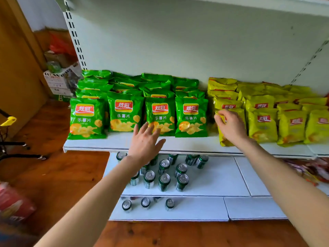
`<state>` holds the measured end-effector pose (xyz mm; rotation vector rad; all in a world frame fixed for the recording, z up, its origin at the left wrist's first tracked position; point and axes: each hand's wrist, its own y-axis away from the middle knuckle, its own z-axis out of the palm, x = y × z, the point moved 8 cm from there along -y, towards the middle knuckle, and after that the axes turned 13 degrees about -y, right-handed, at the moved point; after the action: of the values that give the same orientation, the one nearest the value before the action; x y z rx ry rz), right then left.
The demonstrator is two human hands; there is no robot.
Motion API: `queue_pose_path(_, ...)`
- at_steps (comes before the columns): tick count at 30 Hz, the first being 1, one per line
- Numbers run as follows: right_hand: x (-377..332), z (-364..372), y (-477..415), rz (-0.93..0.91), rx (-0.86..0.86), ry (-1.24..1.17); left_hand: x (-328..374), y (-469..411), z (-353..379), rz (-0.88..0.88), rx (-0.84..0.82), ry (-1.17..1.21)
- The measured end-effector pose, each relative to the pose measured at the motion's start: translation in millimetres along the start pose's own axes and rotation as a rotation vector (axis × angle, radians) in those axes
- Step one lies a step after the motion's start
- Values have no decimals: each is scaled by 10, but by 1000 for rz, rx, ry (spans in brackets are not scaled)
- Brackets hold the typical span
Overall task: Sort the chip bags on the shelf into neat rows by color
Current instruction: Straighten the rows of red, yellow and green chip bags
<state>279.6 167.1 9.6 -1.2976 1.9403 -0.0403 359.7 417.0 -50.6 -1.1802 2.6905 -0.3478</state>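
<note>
Green chip bags [124, 113] stand in several rows on the left half of the white shelf [99, 143]. Yellow chip bags [263, 122] fill the right half in rows. My left hand [145, 142] hovers with fingers spread in front of the third green bag [160, 111], fingertips at its lower edge. My right hand [230, 126] is curled round the top left edge of the leftmost front yellow bag [223, 139], which leans forward at the shelf's front. A gap separates the green and yellow groups.
Below the chip shelf, green drink cans [164, 180] stand on two lower white shelves. Red packets [313, 170] lie at the lower right. A cardboard box [57, 81] and clutter sit left of the shelf. A red bag [14, 204] lies on the wooden floor.
</note>
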Motion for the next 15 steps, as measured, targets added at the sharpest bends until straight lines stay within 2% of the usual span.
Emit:
queue_pose_path(7,667,-1028,445,136,40,155,1160,-236,-128,209,-34,-43)
queue_pose_path(10,1068,-1549,670,239,66,185,1705,-364,-211,310,11,4)
queue_pose_path(15,1685,-2363,1000,270,106,245,2819,-590,-383,461,55,40)
